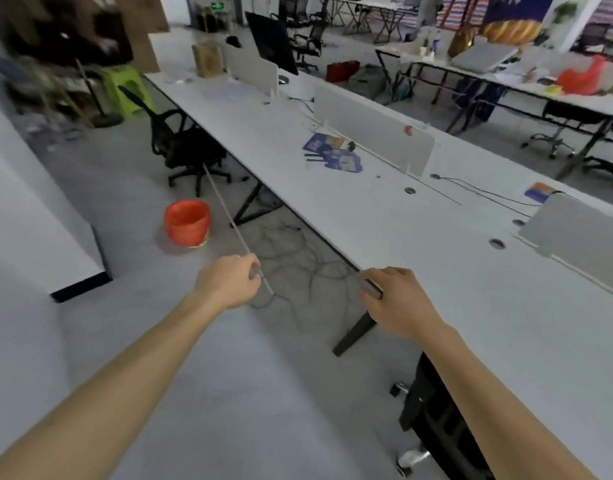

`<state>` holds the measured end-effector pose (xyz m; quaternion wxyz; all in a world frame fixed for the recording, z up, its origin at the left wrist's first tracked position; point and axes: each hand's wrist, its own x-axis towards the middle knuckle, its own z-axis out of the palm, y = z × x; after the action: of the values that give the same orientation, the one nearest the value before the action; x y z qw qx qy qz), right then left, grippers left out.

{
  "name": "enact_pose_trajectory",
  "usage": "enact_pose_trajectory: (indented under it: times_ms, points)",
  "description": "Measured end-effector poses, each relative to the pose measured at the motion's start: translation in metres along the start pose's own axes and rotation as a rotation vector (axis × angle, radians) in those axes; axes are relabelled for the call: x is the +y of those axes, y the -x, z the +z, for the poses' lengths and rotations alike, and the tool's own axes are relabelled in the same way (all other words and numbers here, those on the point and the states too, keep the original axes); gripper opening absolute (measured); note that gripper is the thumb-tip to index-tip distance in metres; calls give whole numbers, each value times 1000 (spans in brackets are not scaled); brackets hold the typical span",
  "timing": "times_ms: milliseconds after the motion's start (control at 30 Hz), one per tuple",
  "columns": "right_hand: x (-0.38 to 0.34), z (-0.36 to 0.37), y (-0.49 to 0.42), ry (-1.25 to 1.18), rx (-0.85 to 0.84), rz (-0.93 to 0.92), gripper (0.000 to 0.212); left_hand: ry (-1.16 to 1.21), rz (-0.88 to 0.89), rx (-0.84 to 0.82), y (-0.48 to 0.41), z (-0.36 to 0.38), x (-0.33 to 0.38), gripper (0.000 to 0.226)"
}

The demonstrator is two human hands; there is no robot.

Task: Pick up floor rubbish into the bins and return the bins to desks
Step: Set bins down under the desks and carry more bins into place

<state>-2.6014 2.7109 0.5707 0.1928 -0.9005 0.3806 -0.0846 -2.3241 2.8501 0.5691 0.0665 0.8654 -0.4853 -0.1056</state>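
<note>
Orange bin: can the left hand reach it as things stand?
Probably not yet: the left hand grips a thin stick, and the orange bin stands farther off on the floor. Bare floor lies between them, so a step closer should do.

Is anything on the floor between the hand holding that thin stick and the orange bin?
Nothing visible: bare floor lies between the left hand and the orange bin. The stick it grips passes the bin's right side; the loose cables lie further right, under the desk.

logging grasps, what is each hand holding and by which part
Left hand grips a thin stick near its lower end. Right hand curls its fingers over the desk edge, nothing else.
</note>
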Motion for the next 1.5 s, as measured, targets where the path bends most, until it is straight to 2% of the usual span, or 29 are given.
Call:
enact_pose_trajectory:
  times_ms: [100,267,433,533,667,900,1067,1233,1500]
  points:
    - [-41,23,-67,22,-54,-94,35,10,-99,-13,-22,-13,-61,34]
    - [-83,59,-168,21,-117,-230,40,28,-240,-29,-68,-7,-138,35]
    - [-112,100,-285,-4,-167,-311,63,28,-362,-48,-138,-6,-197,35]
    - [-127,120,-364,10,-235,-365,58,67,-460,-27,-187,-16,-231,36]
    - [-162,129,-463,59,-339,-412,37,87,-600,-48,-239,-38,-270,36]
    - [-251,165,-610,92,-412,-580,36,150,-759,-2,-306,-62,-361,39]
    - [-327,207,-709,146,-418,-668,39,110,-783,6,-365,-73,-450,40]
    - [-411,251,-811,185,-455,-620,39,128,-750,-23,-447,-95,-560,39]
    - [-533,306,-978,156,-511,-545,48,122,-649,-76,-596,-176,-722,43]
